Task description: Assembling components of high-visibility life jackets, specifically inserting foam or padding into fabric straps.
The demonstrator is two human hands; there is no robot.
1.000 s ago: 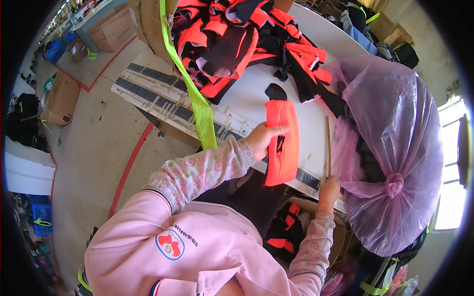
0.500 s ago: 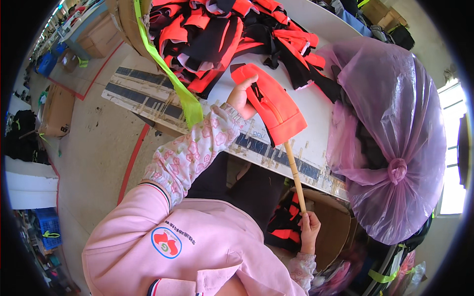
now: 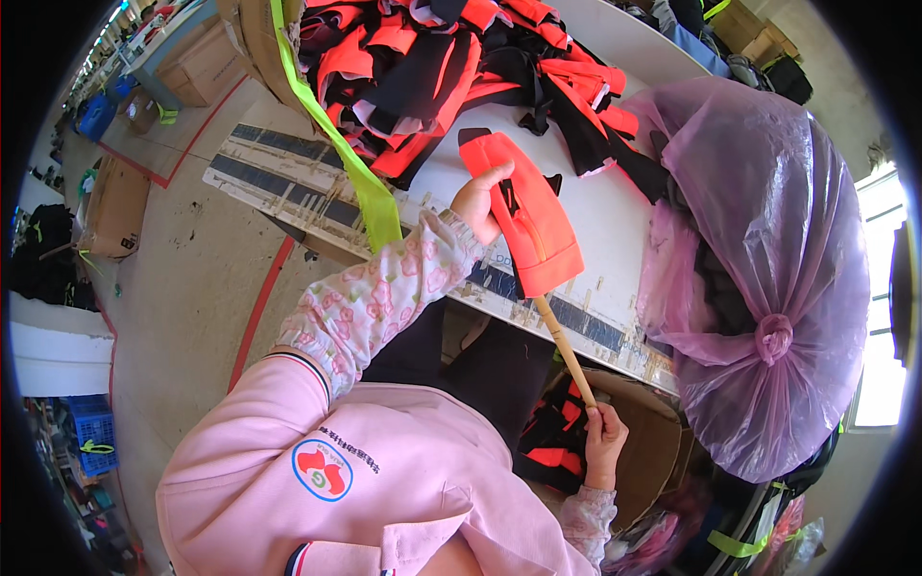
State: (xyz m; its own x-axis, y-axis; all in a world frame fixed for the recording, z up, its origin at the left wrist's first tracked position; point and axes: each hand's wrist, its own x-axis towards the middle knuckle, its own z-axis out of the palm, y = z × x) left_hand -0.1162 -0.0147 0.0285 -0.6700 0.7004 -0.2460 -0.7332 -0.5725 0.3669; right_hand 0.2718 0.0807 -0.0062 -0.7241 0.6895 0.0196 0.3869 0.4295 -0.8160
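Note:
Above the white table, my left hand (image 3: 477, 204) is closed on the side of an orange fabric piece (image 3: 538, 223) with black edges and a zipper along it. My thumb lies on its orange face near the far end. A thin wooden stick (image 3: 567, 353) reaches to the near end of this piece; its far tip is hidden by the fabric, perhaps inside. My right hand (image 3: 605, 440), low at the right, pinches the stick's near end. Beyond, a heap of similar orange and black pieces (image 3: 423, 86) covers the far part of the table.
A large tied purple plastic bag (image 3: 768, 250) bulges at the table's right. Under the table edge, an open cardboard box (image 3: 653, 446) holds more orange and black pieces. A yellow-green strap (image 3: 355, 182) hangs at the heap's left, over the worn, taped table edge (image 3: 288, 178).
The orange piece has turned to hang more upright, its near end shifting left and slightly nearer. The stick leans more to the left, and my left hand has moved slightly right and nearer.

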